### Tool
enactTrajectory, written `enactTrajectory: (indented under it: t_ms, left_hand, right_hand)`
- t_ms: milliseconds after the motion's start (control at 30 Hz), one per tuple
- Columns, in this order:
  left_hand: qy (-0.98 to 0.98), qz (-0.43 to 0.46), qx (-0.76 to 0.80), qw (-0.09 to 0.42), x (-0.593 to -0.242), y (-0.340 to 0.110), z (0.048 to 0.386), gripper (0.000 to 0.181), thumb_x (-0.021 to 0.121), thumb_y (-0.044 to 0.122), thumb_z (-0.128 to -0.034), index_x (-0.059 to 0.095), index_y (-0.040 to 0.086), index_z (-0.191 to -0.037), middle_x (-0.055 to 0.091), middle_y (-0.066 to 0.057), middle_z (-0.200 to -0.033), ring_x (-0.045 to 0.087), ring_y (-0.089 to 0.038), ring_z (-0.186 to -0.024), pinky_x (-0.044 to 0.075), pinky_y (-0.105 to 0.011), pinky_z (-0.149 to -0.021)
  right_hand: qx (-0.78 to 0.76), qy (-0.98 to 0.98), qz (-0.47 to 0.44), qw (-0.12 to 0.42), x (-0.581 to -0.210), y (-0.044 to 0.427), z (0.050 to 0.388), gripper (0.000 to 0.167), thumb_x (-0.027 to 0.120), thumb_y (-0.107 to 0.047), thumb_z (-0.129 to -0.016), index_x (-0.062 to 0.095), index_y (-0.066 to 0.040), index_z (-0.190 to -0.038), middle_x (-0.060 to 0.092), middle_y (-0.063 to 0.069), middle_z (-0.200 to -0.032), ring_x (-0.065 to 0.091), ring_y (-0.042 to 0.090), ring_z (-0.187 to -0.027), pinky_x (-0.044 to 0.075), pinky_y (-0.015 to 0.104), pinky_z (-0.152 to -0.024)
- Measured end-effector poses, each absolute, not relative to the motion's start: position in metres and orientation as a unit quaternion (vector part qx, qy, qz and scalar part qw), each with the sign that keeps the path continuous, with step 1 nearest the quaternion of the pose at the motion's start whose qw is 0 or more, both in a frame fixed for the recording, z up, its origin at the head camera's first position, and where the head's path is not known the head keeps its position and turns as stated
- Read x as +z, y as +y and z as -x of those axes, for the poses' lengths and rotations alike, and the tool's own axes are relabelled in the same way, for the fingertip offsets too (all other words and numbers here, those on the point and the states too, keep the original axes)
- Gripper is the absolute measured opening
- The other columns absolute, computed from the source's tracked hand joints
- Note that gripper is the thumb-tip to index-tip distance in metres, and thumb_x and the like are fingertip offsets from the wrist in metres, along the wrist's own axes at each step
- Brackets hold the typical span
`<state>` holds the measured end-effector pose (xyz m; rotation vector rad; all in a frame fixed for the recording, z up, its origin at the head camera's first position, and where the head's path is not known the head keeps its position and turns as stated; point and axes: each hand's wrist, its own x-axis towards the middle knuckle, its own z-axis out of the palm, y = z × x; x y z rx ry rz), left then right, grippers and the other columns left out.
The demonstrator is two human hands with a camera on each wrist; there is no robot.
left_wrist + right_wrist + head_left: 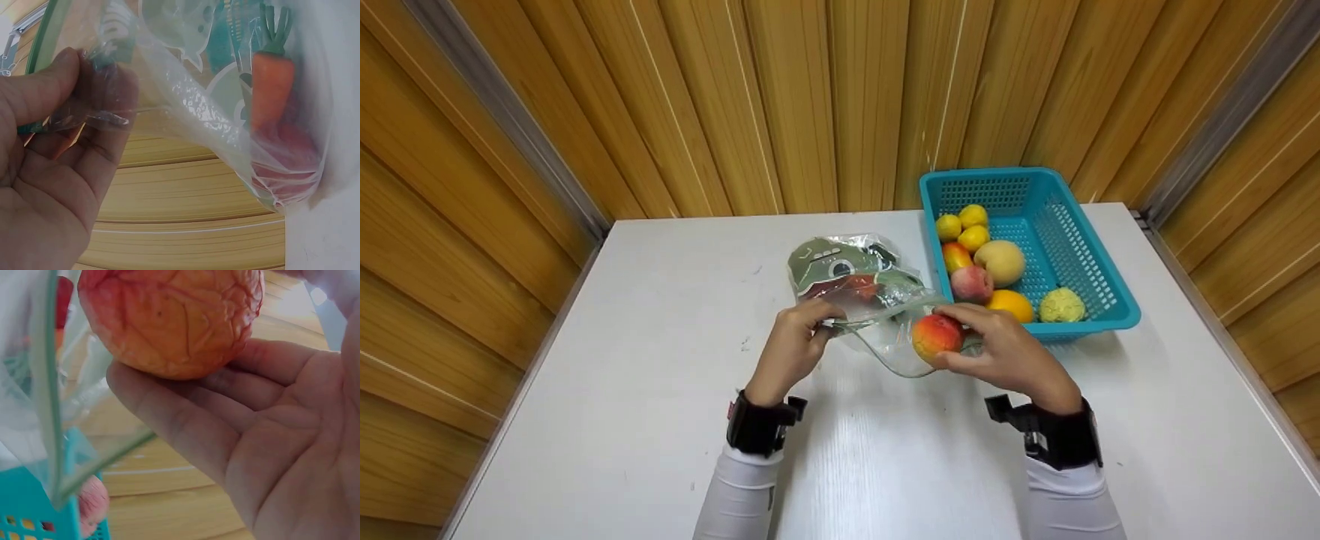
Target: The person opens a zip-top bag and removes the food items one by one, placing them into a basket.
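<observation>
My left hand [791, 349] pinches the edge of a clear zip bag [840, 259] printed with a green cartoon face. Through its plastic, the left wrist view shows an orange carrot [273, 84] with a green top, beside a red item [289, 149] whose kind is unclear. Between thumb and fingers, my right hand [1005, 349] holds a round red-orange fruit [936, 336] with wrinkled skin, at the bag's spread mouth. The green-edged opening [48, 39] stands apart near the left thumb. In the right wrist view, the fruit [174, 320] rests against the fingers, beside the bag's rim.
A teal plastic basket [1099, 328] stands at the back right, close to the right hand. In it lie several yellow fruits [974, 238], a pink peach [972, 284], a large tan fruit [1001, 262], an orange [1011, 306] and a bumpy pale-green fruit [1062, 306]. Wood-patterned walls [795, 97] enclose the white table [660, 360].
</observation>
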<state>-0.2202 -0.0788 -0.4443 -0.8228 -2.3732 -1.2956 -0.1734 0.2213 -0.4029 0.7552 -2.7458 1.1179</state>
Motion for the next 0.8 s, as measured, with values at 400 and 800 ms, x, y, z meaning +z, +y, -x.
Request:
enactTrajectory:
  t_ms: [400, 800]
  left_hand:
    - [-0.827, 0.291, -0.454, 0.157, -0.443, -0.08, 0.22, 0.021, 0.068, -0.015, -0.0838, 0.076, 0.004, -0.089, 0.073, -0.005, -0.089, 0.069, -0.02, -0.084, 0.058, -0.035, -0.078]
    - [-0.829, 0.285, -0.454, 0.158, -0.443, -0.079, 0.219, 0.018, 0.068, -0.013, -0.0843, 0.075, 0.004, -0.087, 0.073, -0.005, -0.089, 0.07, -0.02, -0.084, 0.059, -0.035, -0.079]
  right_hand:
    - [0.48, -0.848, -0.19, 0.121, -0.394, 0.267, 0.167, 0.054, 0.079, 0.008, -0.083, 0.063, 0.006, -0.134, 0.067, 0.025, -0.127, 0.064, 0.0, -0.104, 0.053, 0.01, -0.084]
    - [0.512, -0.838, -0.042, 0.181, -0.413, 0.294, 0.186, 0.055, 0.076, -0.011, -0.094, 0.056, 0.004, -0.142, 0.061, 0.013, -0.134, 0.057, 0.002, -0.112, 0.048, 0.007, -0.092]
